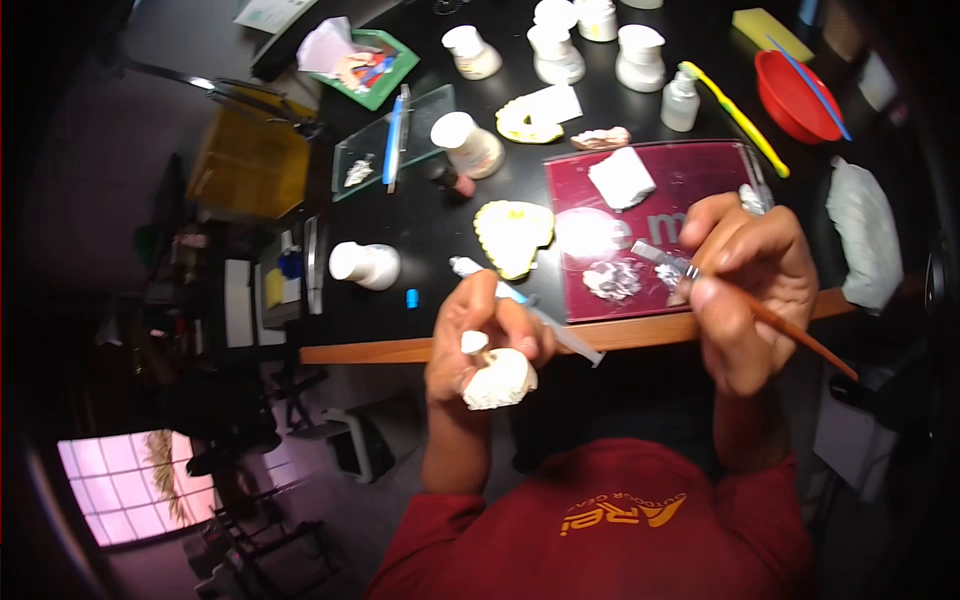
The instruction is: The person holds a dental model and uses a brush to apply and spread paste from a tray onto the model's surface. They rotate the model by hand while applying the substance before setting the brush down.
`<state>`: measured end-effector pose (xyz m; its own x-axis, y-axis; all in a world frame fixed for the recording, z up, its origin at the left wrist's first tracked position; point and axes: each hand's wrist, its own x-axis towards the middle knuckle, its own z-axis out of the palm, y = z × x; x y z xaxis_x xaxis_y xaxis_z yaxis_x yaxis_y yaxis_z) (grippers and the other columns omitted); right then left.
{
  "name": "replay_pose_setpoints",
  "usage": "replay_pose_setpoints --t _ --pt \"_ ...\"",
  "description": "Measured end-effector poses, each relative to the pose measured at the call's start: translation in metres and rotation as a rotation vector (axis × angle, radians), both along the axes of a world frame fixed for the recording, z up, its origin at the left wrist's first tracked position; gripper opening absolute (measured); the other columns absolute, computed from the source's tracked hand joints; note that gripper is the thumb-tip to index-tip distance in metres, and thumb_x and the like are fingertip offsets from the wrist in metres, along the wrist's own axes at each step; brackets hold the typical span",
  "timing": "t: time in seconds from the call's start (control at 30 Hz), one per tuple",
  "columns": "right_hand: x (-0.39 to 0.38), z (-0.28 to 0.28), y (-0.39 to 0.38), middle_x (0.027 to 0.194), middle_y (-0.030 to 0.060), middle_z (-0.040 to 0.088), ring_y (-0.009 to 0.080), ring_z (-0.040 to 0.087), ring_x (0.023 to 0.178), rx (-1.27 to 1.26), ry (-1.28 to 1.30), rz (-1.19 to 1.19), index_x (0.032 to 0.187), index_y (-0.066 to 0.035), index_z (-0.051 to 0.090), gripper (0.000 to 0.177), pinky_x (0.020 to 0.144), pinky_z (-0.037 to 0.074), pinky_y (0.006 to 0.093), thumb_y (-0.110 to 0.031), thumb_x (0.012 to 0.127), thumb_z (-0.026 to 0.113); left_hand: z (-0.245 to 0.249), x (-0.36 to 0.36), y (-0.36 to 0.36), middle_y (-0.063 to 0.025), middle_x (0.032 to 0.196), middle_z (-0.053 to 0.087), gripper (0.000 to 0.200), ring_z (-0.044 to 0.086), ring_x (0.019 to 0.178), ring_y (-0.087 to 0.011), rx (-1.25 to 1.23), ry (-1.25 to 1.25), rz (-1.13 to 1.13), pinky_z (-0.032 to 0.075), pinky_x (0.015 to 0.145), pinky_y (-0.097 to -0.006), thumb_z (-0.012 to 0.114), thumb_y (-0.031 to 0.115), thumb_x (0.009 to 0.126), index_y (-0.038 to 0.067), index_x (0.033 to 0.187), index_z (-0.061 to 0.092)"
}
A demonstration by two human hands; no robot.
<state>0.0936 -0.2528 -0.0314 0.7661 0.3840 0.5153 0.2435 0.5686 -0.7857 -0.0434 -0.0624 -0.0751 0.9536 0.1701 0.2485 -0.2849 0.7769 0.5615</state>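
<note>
My left hand (462, 345) is closed around a small white plaster piece (500, 380), rough along its lower edge, held up in front of the table edge. A second small white knob shows beside my left fingertips. In my right hand (752, 310) is a slim brush (800, 335) with a brown handle, gripped between thumb and fingers near its metal collar. Its pale flat tip points left, above crumpled foil (613, 281) and apart from the plaster piece. A syringe (565, 335) lies behind my left hand, partly covered by it. Beyond that sits a yellowish dental cast (512, 238).
A maroon board (700, 170) bears a white folded pad (621, 179). Several white bottles (640, 58) stand behind. At the right are a red bowl (790, 100), a yellow-green toothbrush (735, 115) and a white cloth (864, 235). A glass plate (425, 110) lies left.
</note>
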Motion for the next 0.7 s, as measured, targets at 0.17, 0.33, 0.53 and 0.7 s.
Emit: replay_pose_setpoints --t 0.17,0.33,0.53,0.7 --pt "0.016 0.010 -0.033 0.072 0.0053 0.058 0.0157 0.054 0.075 -0.463 -0.358 -0.213 0.074 -0.001 0.065 0.012 0.068 0.043 0.0258 0.006 0.067 0.071 0.008 -0.003 -0.001 -0.0200 0.096 0.068 0.057 0.065 0.078 -0.0248 0.102 0.016 0.104 0.052 0.069 -0.0349 0.089 0.019 0.068 0.014 0.088 0.036" --pt "-0.001 0.011 -0.028 0.061 0.0032 0.056 0.0195 0.056 0.069 -0.613 -0.583 -0.199 0.067 -0.005 0.064 0.012 0.059 0.043 0.0293 0.003 0.061 0.071 0.029 -0.003 -0.012 -0.0200 0.098 0.066 0.055 0.067 0.087 -0.0215 0.238 0.157 0.231 0.054 0.077 -0.0328 0.086 0.011 0.068 0.012 0.089 0.036" --pt "0.045 0.030 -0.072 0.090 0.0080 0.051 0.0134 0.048 0.088 -0.469 -0.414 -0.420 0.083 -0.003 0.051 0.019 0.081 0.039 0.0260 0.012 0.076 0.060 0.034 0.001 -0.010 -0.0233 0.106 0.066 0.045 0.067 0.100 -0.0197 0.414 0.114 0.328 0.056 0.088 -0.0327 0.079 -0.008 0.075 0.007 0.089 0.039" --pt "0.099 0.050 -0.099 0.081 0.0000 0.060 0.0044 0.055 0.075 -0.613 -0.307 -0.496 0.087 -0.001 0.061 0.009 0.070 0.043 0.0184 0.002 0.086 0.069 0.039 0.002 -0.017 -0.0201 0.103 0.066 0.044 0.066 0.097 -0.0158 0.443 0.145 0.402 0.056 0.086 -0.0307 0.080 -0.006 0.074 0.007 0.089 0.041"
